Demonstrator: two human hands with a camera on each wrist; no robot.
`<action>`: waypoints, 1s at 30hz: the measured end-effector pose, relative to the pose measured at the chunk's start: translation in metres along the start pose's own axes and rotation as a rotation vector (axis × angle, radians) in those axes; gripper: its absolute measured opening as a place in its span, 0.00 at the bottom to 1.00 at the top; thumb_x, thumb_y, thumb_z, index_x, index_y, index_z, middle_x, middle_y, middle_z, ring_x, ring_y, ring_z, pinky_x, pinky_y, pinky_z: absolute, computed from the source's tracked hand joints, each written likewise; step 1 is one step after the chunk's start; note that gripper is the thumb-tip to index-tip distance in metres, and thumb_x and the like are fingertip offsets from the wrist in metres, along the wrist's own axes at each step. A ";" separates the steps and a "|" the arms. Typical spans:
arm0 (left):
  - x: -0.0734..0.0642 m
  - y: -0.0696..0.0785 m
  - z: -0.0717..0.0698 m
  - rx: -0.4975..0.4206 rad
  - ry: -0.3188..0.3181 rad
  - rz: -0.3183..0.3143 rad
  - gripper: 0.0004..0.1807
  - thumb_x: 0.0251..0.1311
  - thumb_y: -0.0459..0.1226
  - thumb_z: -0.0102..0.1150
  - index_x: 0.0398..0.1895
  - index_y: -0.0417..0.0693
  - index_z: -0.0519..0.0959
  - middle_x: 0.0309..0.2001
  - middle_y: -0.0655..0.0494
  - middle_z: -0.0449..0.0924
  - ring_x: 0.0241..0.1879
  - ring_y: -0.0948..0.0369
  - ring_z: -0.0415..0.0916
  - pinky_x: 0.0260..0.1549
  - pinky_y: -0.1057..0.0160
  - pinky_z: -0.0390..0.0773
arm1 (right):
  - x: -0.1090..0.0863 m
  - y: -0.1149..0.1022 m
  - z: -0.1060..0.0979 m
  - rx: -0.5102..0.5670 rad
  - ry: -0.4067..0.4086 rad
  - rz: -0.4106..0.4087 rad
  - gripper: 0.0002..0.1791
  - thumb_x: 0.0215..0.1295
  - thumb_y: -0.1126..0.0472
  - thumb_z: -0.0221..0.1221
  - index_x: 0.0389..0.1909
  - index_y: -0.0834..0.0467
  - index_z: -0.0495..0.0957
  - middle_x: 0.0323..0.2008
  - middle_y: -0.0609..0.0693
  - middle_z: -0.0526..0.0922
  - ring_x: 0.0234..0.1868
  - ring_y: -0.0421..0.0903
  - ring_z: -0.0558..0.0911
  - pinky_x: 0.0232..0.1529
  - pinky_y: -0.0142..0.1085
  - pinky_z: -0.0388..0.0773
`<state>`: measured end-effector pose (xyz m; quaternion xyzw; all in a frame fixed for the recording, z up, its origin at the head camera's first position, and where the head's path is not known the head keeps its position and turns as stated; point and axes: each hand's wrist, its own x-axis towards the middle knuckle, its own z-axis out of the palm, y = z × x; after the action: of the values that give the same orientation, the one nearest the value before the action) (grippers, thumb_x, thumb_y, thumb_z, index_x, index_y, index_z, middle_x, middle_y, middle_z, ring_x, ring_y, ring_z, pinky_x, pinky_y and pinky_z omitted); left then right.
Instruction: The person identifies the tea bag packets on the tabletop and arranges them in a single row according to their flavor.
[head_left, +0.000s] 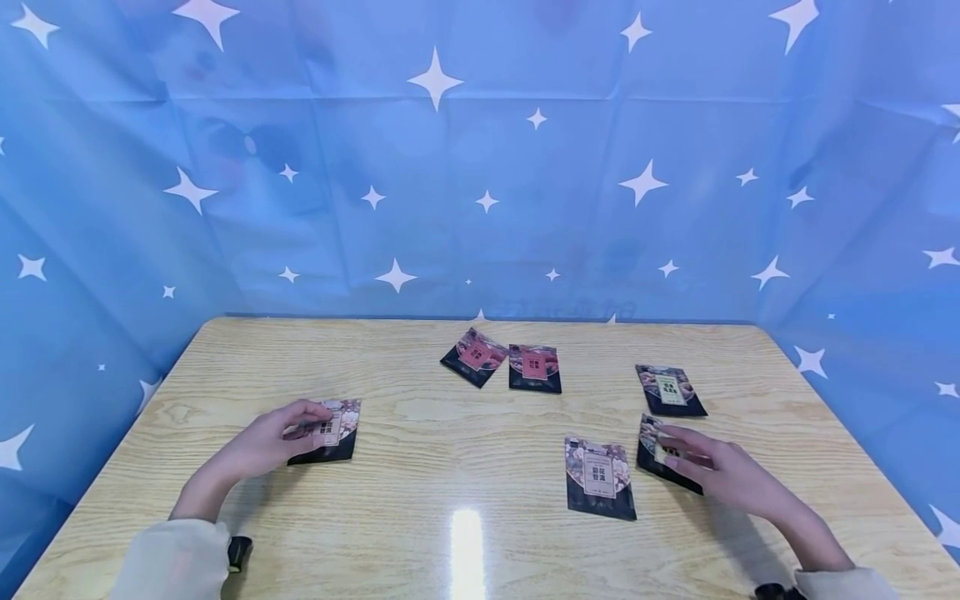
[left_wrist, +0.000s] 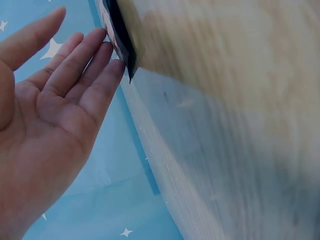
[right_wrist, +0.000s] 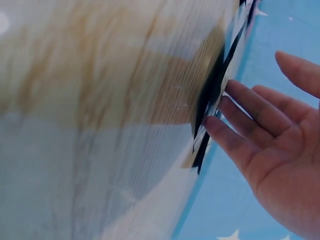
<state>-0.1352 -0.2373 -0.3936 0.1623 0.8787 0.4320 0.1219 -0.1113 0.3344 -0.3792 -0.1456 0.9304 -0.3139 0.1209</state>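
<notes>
One flat, black rectangular pouch with a pink label [head_left: 347, 427] lay under the left hand [head_left: 272, 440] in the head view; one flat, black green-labelled pouch [head_left: 660, 471], under the right hand [head_left: 735, 477]. Left wrist view: straight fingers [left_wrist: 102, 90] touched it, thumb [left_wrist: 37, 40] spread. Right wrist view: likewise.

Six packets [head_left: 598, 481] on table [head_left: 427, 467], backdrop [head_left: 510, 237] behind

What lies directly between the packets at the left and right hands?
One pink-labelled packet, nearer the right hand; the rest of that stretch is bare table, as the head view shows.
</notes>
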 end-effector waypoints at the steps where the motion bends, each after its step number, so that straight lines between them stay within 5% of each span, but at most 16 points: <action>1: 0.000 0.000 0.000 -0.001 -0.002 0.000 0.19 0.63 0.37 0.53 0.54 0.38 0.69 0.56 0.38 0.68 0.58 0.38 0.60 0.48 0.43 0.68 | 0.000 0.000 0.000 0.004 -0.001 -0.005 0.29 0.68 0.54 0.50 0.63 0.67 0.61 0.56 0.68 0.69 0.50 0.61 0.75 0.40 0.41 0.77; 12: -0.001 0.001 0.000 0.009 -0.003 0.008 0.19 0.63 0.38 0.53 0.54 0.38 0.69 0.56 0.38 0.68 0.58 0.38 0.60 0.49 0.42 0.67 | -0.001 -0.012 -0.005 0.034 -0.006 -0.072 0.26 0.69 0.56 0.50 0.62 0.67 0.62 0.56 0.66 0.70 0.51 0.59 0.75 0.41 0.34 0.76; 19: -0.002 0.000 -0.001 0.014 0.001 -0.001 0.20 0.63 0.39 0.53 0.55 0.38 0.69 0.57 0.38 0.68 0.59 0.38 0.59 0.49 0.41 0.66 | 0.003 -0.026 0.005 0.231 -0.122 -0.265 0.22 0.69 0.66 0.47 0.61 0.73 0.61 0.55 0.72 0.68 0.54 0.37 0.73 0.44 0.30 0.75; 23: -0.002 -0.002 -0.001 0.009 -0.002 -0.005 0.20 0.63 0.39 0.53 0.55 0.39 0.69 0.57 0.38 0.67 0.59 0.38 0.58 0.50 0.41 0.66 | 0.008 -0.034 0.014 0.283 -0.167 -0.334 0.21 0.69 0.67 0.47 0.59 0.72 0.63 0.54 0.71 0.69 0.55 0.39 0.73 0.46 0.31 0.75; 30: -0.001 -0.002 -0.001 0.001 -0.012 -0.009 0.20 0.63 0.40 0.53 0.55 0.40 0.69 0.57 0.38 0.67 0.59 0.37 0.58 0.50 0.40 0.65 | 0.011 -0.042 0.026 0.246 -0.197 -0.331 0.21 0.68 0.65 0.49 0.60 0.68 0.65 0.56 0.66 0.70 0.57 0.36 0.70 0.50 0.32 0.72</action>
<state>-0.1346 -0.2392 -0.3946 0.1607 0.8788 0.4303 0.1291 -0.1053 0.2844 -0.3744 -0.3107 0.8320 -0.4250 0.1750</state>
